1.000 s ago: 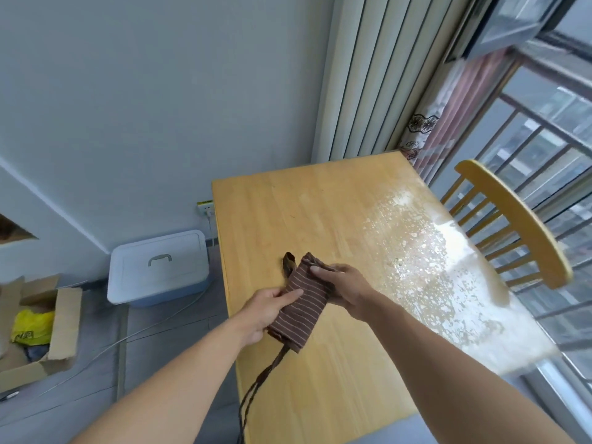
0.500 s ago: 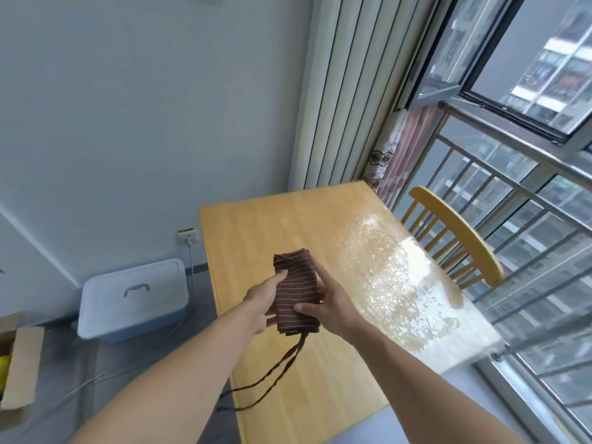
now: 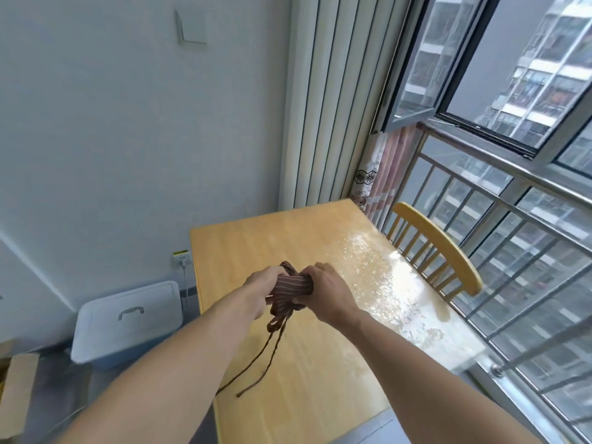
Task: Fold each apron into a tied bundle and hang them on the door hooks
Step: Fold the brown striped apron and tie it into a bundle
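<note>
While both the left hand (image 3: 261, 285) and right hand (image 3: 323, 288) clamp the folded apron (image 3: 290, 288), its soft, light cloth looks squashable; loose strings (image 3: 266, 357) suit tying.

Both forearms reach forward, converging. The left hand (image 3: 261, 288) and right hand (image 3: 323, 291) grip the folded apron (image 3: 290, 291) between them.

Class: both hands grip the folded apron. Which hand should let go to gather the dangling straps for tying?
Probably the left hand: the straps dangle below the apron on its side, while the right hand grips more of the bundle.
</note>
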Demonstrator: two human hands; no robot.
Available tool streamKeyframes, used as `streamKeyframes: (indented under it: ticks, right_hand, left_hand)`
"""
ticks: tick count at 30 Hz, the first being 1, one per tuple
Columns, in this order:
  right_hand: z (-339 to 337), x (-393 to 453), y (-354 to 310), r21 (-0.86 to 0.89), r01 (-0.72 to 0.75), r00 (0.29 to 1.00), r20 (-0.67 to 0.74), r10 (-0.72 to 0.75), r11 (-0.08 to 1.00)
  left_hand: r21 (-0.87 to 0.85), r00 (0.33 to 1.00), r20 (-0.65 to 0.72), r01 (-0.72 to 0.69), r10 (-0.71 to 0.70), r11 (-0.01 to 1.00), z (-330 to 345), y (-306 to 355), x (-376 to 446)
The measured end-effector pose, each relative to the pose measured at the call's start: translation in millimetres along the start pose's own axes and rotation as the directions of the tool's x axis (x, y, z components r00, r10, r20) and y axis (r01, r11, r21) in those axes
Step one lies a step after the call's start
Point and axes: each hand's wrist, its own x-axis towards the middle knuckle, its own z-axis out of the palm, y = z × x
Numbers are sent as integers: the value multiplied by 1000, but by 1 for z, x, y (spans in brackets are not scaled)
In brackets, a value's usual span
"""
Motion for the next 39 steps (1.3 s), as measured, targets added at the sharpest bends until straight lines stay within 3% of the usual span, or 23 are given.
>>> streamKeyframes:
  ticks: [1,3,6,7,9,10,11,13,17,20,26,28,32,34,36,39]
  right_hand:
    - [-5,2,8,-4,21,1000,-24,-21,1000]
    - [-17,4,20,230,-21,1000,15,18,973]
    - [-38,7,28,654,-173,980,192,59,736]
    - [-44,10,27,733,-225,967,250,53,643]
    - [-59,16,28,827,-325,930,368,-4,459]
    - [-68,19,28,839,-356,914,404,-34,411]
    - [-76,23,28,847,-368,907,418,-54,385]
    - [-89,31,29,872,-375,907,415,-68,315]
    - [-106,39,34,864,-449,879,473,-63,229]
    - [-110,41,35,857,-462,872,486,-61,227]
    - [-107,34,30,804,-421,904,409,123,421]
    - [-106,31,31,838,-396,917,379,121,376]
    - [-107,26,27,931,-336,935,312,165,145]
    - [-106,23,24,935,-330,926,295,234,129]
    - [-99,17,24,915,-319,909,222,353,248]
    - [-85,1,28,774,-230,920,-26,392,590]
  left_hand:
    - [7,1000,7,-5,5,1000,4,7,-6]
    - [19,1000,9,13,-13,1000,8,18,-11]
    - [39,1000,15,-20,19,999,14,31,-10]
    - [59,994,-42,-96,99,994,14,35,-5]
    - [177,919,-181,-319,349,931,18,42,0]
    - [209,877,-143,-427,460,880,18,47,-2]
    - [182,847,-20,-520,532,835,18,50,-6]
    - [139,804,226,-585,550,799,19,53,-12]
    - [190,776,330,-612,537,768,19,51,-7]
    - [175,785,345,-593,515,786,20,55,-8]
    - [183,817,258,-566,516,804,29,54,-18]
    - [194,799,241,-596,551,780,29,53,-20]
    - [119,770,169,-635,615,763,31,51,-23]
    - [110,776,142,-629,614,769,35,51,-20]
    - [60,788,88,-615,609,786,39,52,-16]
    - [-81,859,-27,-512,511,855,37,53,-9]
